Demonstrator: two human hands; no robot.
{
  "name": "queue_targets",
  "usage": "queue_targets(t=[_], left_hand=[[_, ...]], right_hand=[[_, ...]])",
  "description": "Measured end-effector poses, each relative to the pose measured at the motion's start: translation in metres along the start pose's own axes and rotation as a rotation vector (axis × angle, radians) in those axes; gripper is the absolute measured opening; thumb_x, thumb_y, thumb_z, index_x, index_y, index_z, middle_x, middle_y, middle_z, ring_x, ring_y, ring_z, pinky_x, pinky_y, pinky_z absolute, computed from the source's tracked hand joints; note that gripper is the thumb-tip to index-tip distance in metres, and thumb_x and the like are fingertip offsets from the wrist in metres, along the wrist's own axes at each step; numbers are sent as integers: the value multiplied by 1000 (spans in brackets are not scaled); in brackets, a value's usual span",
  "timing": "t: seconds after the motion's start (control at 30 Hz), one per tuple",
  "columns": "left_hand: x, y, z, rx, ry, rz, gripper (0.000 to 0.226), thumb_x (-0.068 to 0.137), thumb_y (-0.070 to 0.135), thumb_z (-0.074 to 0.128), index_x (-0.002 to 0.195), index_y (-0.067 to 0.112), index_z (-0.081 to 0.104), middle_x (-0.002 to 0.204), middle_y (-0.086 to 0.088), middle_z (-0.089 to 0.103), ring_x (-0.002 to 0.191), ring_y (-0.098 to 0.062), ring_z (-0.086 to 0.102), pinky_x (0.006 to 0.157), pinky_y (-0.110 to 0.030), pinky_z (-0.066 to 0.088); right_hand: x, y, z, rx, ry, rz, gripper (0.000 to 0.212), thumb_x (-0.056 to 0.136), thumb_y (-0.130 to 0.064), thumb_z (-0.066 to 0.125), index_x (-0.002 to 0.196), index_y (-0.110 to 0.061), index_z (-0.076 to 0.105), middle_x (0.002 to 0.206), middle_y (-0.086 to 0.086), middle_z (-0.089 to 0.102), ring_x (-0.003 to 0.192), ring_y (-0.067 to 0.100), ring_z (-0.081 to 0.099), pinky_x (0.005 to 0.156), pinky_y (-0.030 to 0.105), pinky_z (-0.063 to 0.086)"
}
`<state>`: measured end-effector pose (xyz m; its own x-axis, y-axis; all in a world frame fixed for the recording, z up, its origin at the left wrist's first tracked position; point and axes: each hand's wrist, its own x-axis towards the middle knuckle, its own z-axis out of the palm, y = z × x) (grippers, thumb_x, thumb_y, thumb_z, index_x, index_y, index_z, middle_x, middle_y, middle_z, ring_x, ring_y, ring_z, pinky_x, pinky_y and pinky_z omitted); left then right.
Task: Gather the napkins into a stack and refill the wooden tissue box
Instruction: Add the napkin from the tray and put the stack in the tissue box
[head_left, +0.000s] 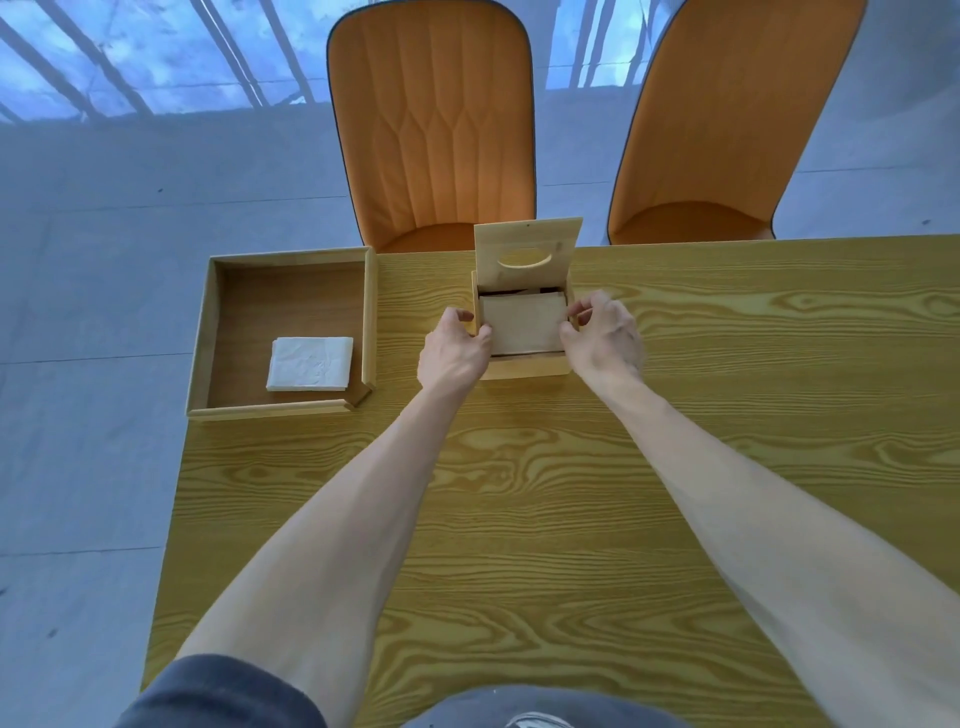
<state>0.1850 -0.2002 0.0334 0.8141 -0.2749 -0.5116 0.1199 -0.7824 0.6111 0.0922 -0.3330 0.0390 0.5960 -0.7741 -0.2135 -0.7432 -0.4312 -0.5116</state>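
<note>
The wooden tissue box stands near the table's far edge, its lid with an oval slot tipped up and open. Inside lies a flat tan panel that fills the opening. My left hand is at the box's left side, thumb on the panel's left edge. My right hand pinches the panel's right edge with its fingertips. A stack of white napkins lies in a wooden tray to the left, apart from both hands.
The yellow wood-grain table ends at its left edge just under the tray. Two orange chairs stand behind the far edge. Grey floor lies to the left.
</note>
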Motion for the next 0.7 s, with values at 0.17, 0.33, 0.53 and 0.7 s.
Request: queue_targets(t=[0.17,0.33,0.53,0.7], left_hand=[[-10,-11,-22,72,-227,25,49,96,46,52,137,18,50,112,-7,65,107,-28,63,96,-45,52],[-25,-21,-43,239,-243,125,48,93,50,53,133,23,55,127,-10,63,110,-29,62,96,-46,52],[-36,-44,-75,512,-196,202,46,96,46,50,135,21,51,130,-9,62,115,-28,59,95,-44,50],[-42,-74,-109,587,-138,165,46,98,44,48,136,20,52,134,-6,61,120,-26,57,92,-38,48]], right_hand=[[-12,-8,-17,-183,-149,-62,24,95,-31,55,113,-20,66,115,7,65,98,28,65,77,36,53],[-33,-25,-27,-495,-179,-130,36,97,-40,53,118,-14,63,114,10,65,100,29,65,71,33,45],[-63,-56,-30,-676,-90,-288,28,99,-33,50,112,-11,61,106,9,67,97,28,66,70,33,42],[-79,-86,-12,-625,-192,-385,29,97,-30,50,119,-15,61,109,10,66,100,30,65,73,36,42]])
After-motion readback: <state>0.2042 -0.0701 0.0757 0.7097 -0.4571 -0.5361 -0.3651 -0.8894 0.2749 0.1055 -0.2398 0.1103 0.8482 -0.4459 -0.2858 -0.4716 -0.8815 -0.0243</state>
